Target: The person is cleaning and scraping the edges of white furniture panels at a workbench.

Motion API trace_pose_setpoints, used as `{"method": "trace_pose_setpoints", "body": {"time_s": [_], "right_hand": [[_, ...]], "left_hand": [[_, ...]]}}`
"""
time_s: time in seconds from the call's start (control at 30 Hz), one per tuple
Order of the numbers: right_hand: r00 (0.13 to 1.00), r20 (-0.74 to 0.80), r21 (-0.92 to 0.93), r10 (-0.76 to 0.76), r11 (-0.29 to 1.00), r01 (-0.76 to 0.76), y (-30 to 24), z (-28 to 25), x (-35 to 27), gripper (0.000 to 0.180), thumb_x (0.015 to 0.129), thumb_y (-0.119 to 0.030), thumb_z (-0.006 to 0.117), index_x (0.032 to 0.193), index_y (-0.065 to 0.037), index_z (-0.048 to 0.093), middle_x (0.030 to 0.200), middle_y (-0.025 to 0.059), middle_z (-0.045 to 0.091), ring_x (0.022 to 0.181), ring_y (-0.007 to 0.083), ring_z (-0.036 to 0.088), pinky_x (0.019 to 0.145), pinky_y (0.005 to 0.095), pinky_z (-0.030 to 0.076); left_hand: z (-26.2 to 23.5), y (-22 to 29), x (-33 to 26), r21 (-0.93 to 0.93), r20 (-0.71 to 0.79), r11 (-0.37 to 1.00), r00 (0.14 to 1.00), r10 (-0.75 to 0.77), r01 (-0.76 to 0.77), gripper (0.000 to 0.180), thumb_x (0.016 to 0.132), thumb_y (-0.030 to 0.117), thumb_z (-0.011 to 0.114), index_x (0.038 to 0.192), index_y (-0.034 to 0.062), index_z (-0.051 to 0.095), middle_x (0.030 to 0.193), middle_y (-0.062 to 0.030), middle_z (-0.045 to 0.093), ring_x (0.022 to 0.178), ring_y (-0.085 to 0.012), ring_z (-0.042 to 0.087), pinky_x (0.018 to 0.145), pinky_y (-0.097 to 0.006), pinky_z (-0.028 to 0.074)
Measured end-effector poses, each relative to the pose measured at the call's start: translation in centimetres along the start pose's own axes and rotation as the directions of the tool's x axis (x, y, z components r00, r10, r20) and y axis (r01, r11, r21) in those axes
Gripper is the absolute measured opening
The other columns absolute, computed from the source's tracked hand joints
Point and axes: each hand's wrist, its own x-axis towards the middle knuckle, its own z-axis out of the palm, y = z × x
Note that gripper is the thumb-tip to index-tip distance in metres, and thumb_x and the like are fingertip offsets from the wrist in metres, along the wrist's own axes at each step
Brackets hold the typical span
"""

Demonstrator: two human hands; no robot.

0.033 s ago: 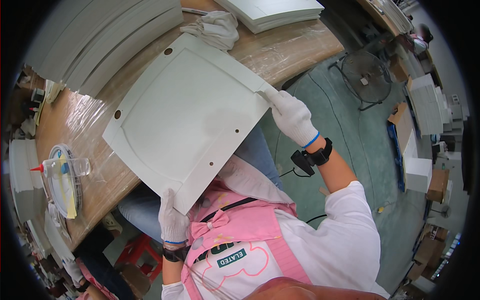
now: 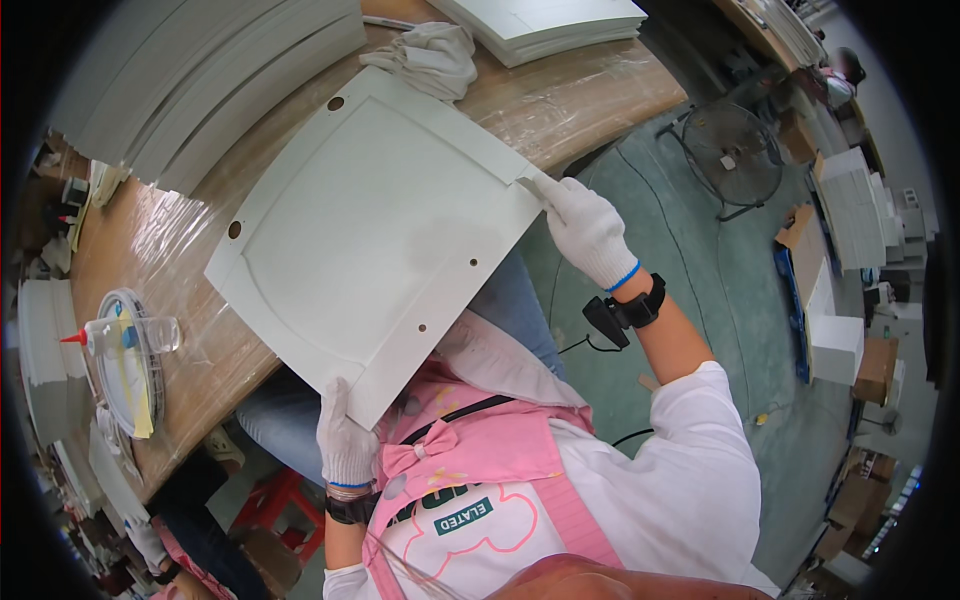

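A white door panel (image 2: 370, 210) with a recessed middle, two large holes on its far-left edge and two small holes on its near-right edge lies tilted across the table edge and my lap. My left hand (image 2: 347, 435), in a white knit glove, grips its near corner with the thumb on top. At the right corner, my gloved right hand (image 2: 585, 228) has its fingers closed at the panel's edge. A small thin greyish piece (image 2: 526, 187) shows by those fingertips; its kind is too small to make out.
Stacked white panels (image 2: 230, 70) stand at far left, more panels (image 2: 560, 25) at far right. A crumpled cloth (image 2: 435, 60) lies behind my panel. Left on the film-covered table (image 2: 215, 330) are a red-tipped bottle (image 2: 150, 333) and a round lid (image 2: 115, 375). A floor fan (image 2: 730, 160) stands right.
My right hand has shifted very slightly at the panel's right corner, and the greyish piece by its fingertips shows a little more. The left hand and the panel look the same.
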Motion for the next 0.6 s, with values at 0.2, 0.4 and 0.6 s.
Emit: {"method": "trace_pose_setpoints", "body": {"time_s": [0.2,0.4,0.6], "right_hand": [[1.000,-0.004,0.060,0.001,0.998,-0.001,-0.3,-0.3,0.2,0.032,0.091,-0.012,0.057,0.123,-0.013,0.059,0.096,0.0125,0.064,0.082,0.0348,0.066,0.071,0.0453,0.054],[0.997,-0.045,0.056,0.069,0.996,-0.066,1.8,0.0,0.8,0.034,0.091,-0.013,0.057,0.125,-0.013,0.059,0.096,0.0129,0.064,0.084,0.0356,0.066,0.072,0.0460,0.054],[0.998,0.017,0.042,0.063,0.997,-0.064,2.2,-0.3,1.1,0.035,0.092,-0.013,0.056,0.126,-0.012,0.058,0.097,0.0143,0.063,0.086,0.0356,0.065,0.073,0.0465,0.054]], "left_hand": [[-0.2,0.0,0.1,-0.010,0.005,1.000,1.000,0.000,0.000,0.030,0.103,0.020,0.056,0.127,0.0031,0.053,0.120,-0.0127,0.065,0.110,-0.0283,0.066,0.091,-0.041,0.059],[0.1,0.1,0.0,-0.005,-0.009,1.000,1.000,-0.006,0.006,0.029,0.103,0.020,0.056,0.127,0.0031,0.053,0.120,-0.0126,0.065,0.109,-0.0280,0.067,0.089,-0.040,0.059],[-0.5,-0.1,0.4,0.027,-0.035,0.999,0.999,0.027,-0.026,0.031,0.103,0.020,0.055,0.128,0.0022,0.052,0.123,-0.0138,0.065,0.110,-0.0284,0.066,0.090,-0.041,0.059]]}}
